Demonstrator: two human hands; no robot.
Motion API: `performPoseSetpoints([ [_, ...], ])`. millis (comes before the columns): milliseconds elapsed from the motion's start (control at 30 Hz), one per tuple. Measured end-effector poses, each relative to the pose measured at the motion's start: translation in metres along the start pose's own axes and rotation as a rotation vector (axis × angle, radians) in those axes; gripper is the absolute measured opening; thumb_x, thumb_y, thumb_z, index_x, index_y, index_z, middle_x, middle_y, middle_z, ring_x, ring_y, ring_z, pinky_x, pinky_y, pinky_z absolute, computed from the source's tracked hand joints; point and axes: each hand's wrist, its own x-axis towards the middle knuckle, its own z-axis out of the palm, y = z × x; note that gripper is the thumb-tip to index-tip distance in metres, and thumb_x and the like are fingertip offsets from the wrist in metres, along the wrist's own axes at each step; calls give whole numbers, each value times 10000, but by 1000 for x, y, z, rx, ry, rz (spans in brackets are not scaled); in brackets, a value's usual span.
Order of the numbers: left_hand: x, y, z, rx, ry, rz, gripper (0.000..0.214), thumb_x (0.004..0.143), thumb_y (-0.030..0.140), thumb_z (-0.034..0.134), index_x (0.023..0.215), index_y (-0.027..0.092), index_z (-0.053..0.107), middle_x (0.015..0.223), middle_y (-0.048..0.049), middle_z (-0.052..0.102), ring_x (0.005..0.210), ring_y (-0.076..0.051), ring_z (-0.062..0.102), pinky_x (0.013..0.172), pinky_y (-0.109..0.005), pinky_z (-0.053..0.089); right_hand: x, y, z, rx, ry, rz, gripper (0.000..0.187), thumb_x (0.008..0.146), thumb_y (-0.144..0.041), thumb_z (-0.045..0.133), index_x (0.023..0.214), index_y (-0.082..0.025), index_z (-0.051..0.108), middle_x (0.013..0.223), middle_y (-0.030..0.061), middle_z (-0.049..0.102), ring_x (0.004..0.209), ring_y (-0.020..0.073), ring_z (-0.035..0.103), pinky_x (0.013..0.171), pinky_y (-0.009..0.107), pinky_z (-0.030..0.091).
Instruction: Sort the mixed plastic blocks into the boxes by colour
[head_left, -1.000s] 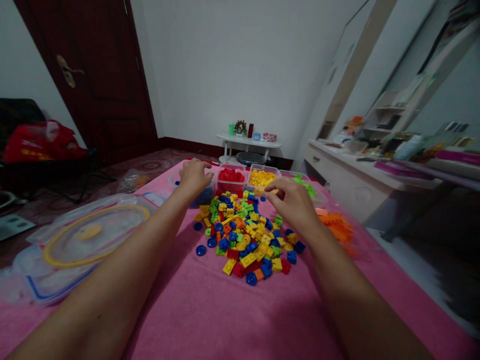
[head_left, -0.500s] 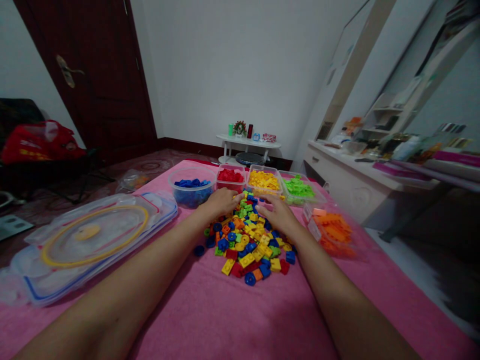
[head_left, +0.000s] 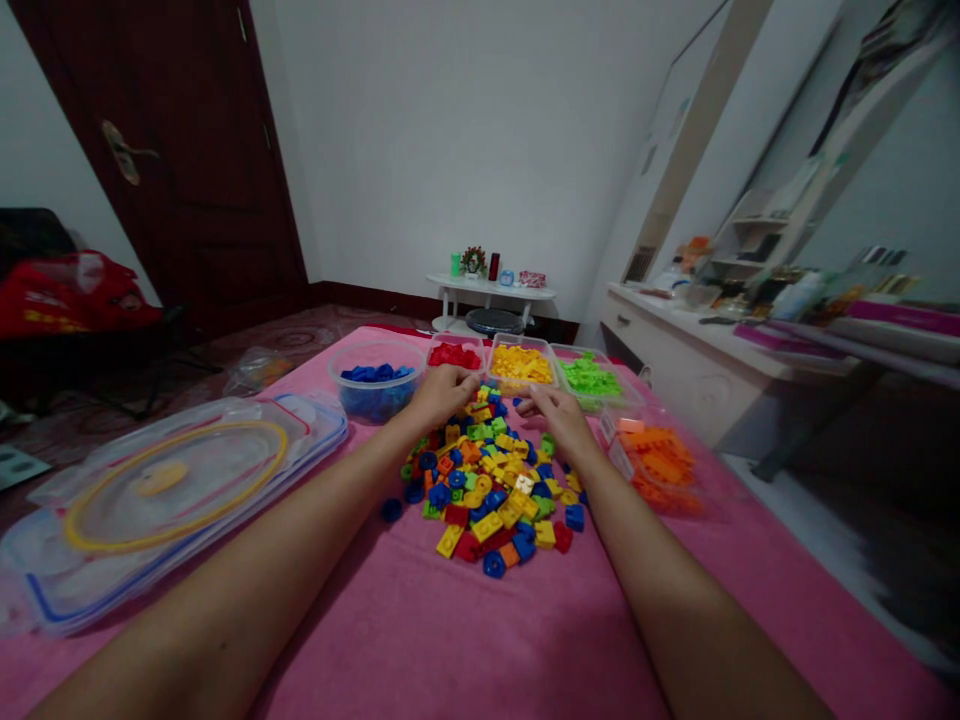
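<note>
A heap of small mixed-colour plastic bricks (head_left: pixel 491 480) lies on a pink cloth (head_left: pixel 465 630). My left hand (head_left: pixel 441 393) rests on the heap's far left edge, fingers curled down into the bricks. At the far right edge my right hand (head_left: pixel 553 412) has its fingers bent onto the bricks. What either hand holds is hidden. Behind the heap stand a round tub of blue pieces (head_left: pixel 375 385), a box of red ones (head_left: pixel 453 354), a box of yellow ones (head_left: pixel 521 364) and a box of green ones (head_left: pixel 592 377). An orange-filled box (head_left: pixel 652 460) lies on the right.
Clear container lids (head_left: pixel 161 490) lie stacked on the cloth at the left. Beyond the cloth are a small white table (head_left: pixel 491 290), a dark door (head_left: pixel 172 160), a red bag (head_left: pixel 64 295) and a white dresser (head_left: pixel 697 350) on the right.
Both hands came down from above the containers at the back onto the far edge of the brick heap. The camera view shifted slightly.
</note>
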Motion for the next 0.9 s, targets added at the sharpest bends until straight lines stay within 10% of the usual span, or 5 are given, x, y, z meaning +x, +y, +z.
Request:
performPoseSetpoints([
  [300, 30, 17, 29, 350, -230, 74, 332, 717, 146, 519, 994, 146, 700, 1001, -155, 687, 917, -252, 633, 785, -300, 462, 1, 12, -15, 4, 113, 20, 484, 787, -575, 495, 826, -120, 656, 765, 95, 687, 652, 152, 637, 617, 284, 544],
  [667, 43, 22, 26, 355, -176, 74, 345, 764, 229, 459, 983, 185, 723, 934, -103, 710, 868, -224, 640, 733, -277, 465, -3, 2, -13, -12, 155, 41, 478, 800, -563, 465, 824, -123, 650, 775, 103, 692, 661, 172, 647, 604, 291, 542],
  [900, 35, 25, 31, -229, -358, 101, 290, 770, 223, 460, 854, 107, 713, 723, -77, 703, 649, -160, 635, 643, -246, 478, -3, 8, -14, 10, 164, 6, 480, 788, -565, 498, 803, -114, 659, 727, 92, 684, 624, 175, 635, 560, 288, 525],
])
